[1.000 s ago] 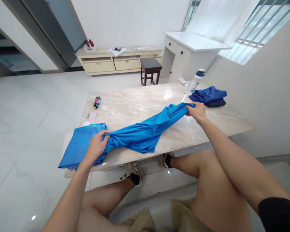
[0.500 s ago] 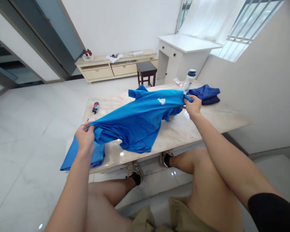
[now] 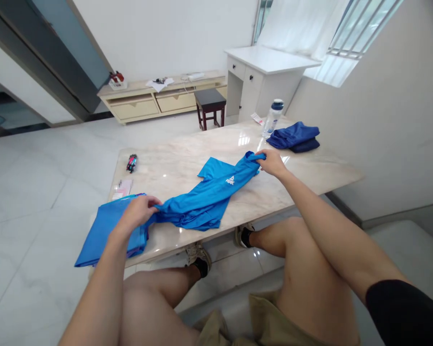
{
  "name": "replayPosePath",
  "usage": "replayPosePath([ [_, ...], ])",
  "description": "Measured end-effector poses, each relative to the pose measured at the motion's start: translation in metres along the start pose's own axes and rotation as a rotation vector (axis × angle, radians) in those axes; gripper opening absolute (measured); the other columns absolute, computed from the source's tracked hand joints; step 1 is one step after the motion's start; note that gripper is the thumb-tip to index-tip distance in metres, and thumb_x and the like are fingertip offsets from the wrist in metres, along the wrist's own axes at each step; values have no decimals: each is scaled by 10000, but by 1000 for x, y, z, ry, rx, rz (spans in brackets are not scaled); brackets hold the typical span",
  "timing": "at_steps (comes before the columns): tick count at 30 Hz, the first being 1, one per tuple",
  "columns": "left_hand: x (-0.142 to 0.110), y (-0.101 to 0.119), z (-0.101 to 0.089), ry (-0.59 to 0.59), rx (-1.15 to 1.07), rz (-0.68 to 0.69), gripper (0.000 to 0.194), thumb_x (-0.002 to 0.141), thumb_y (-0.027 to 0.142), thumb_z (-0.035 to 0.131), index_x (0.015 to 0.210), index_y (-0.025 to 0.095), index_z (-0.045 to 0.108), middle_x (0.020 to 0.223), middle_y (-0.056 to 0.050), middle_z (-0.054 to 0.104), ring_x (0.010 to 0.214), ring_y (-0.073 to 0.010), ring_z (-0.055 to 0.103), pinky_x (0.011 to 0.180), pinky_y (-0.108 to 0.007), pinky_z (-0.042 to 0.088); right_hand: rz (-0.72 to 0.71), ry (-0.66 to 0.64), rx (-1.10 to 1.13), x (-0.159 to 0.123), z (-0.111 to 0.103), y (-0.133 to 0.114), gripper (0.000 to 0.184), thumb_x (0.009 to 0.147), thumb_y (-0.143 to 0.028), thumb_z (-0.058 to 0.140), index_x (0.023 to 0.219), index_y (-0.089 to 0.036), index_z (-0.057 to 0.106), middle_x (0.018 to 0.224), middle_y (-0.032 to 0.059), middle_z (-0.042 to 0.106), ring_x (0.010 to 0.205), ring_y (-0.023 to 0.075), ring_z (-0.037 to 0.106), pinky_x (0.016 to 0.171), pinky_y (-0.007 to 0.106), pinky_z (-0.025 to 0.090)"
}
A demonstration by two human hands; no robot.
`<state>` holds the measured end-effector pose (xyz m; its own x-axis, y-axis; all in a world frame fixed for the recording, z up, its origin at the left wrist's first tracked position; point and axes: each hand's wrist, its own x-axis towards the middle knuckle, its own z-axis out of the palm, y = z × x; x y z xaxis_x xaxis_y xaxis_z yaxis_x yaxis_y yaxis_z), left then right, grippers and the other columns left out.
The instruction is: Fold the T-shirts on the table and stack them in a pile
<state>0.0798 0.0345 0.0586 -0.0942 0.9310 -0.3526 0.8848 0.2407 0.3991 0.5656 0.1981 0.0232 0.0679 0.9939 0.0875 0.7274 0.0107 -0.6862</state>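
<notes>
The person's left hand (image 3: pixel 137 213) and right hand (image 3: pixel 272 162) are well apart, each one pinching an end of a blue T-shirt (image 3: pixel 205 199), so it lies pulled long across the marble table (image 3: pixel 187 144), just beside a folded blue cloth (image 3: pixel 103 230).

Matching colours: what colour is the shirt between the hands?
The short-sleeved shirt is bright blue with a white logo; the head view shows it best.

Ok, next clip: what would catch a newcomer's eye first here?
The bright blue short-sleeved shirt stands out, stretched across the pale marble table between the person's left hand and right hand. Below the left hand, a folded blue cloth overhangs the table's edge. At the far right, a folded navy garment pile lies beside a clear water bottle.
</notes>
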Motion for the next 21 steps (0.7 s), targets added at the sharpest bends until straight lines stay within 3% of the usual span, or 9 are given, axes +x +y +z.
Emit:
replayPosePath([
  [2,-4,14,7,-440,-156,137,294,668,438,857,865,222,827,902,-77,830,909,-313,774,786,-328,575,38,-20,8,-1,0,-2,327,877,-148,718,1187,-130,822,1026,116,825,778,228,780,758,346,672],
  [3,-7,22,10,-620,-218,192,380,660,487,880,934,227,840,924,-71,835,909,-305,777,786,-326,581,47,-40,15,-2,-1,-4,315,884,-150,721,1181,-133,824,1007,110,827,759,224,778,727,333,670],
  [5,-10,40,18,-794,-303,286,553,708,572,875,1149,242,828,1055,-77,845,988,-300,782,834,-333,597,52,-102,24,-4,-2,-9,274,906,-179,738,1162,-138,824,947,95,826,724,219,773,661,307,658],
  [7,-5,55,26,-719,-330,369,595,784,616,820,1244,239,791,1154,-88,836,1071,-295,774,906,-343,599,65,-182,-12,-5,-3,-13,209,936,-240,752,1105,-136,818,854,87,814,684,221,767,602,287,636],
  [10,17,71,40,-360,-205,380,477,864,574,736,1166,209,789,1120,-104,832,1041,-297,773,905,-357,594,136,-329,-113,-6,1,-13,201,982,-325,730,992,-132,787,784,101,800,655,231,770,570,285,616],
  [13,39,87,54,-61,-11,294,289,915,406,701,1111,214,791,1118,-112,832,1028,-293,775,870,-346,574,184,-387,-233,-5,8,-2,205,965,-336,743,1004,-137,777,860,132,821,758,269,804,676,323,640],
  [17,50,117,65,72,67,294,208,976,295,646,1116,244,791,1153,-91,832,1070,-275,769,867,-320,551,-3,-277,-430,-2,16,15,386,854,-254,802,1220,-134,779,1163,179,827,1119,349,779,963,372,601],
  [21,51,153,70,102,74,289,223,1000,288,650,1167,234,787,1174,-106,825,1107,-307,758,905,-361,553,-85,-362,-435,-2,24,15,384,891,-300,750,1238,-138,785,1271,177,801,1185,348,747,1012,349,555],
])
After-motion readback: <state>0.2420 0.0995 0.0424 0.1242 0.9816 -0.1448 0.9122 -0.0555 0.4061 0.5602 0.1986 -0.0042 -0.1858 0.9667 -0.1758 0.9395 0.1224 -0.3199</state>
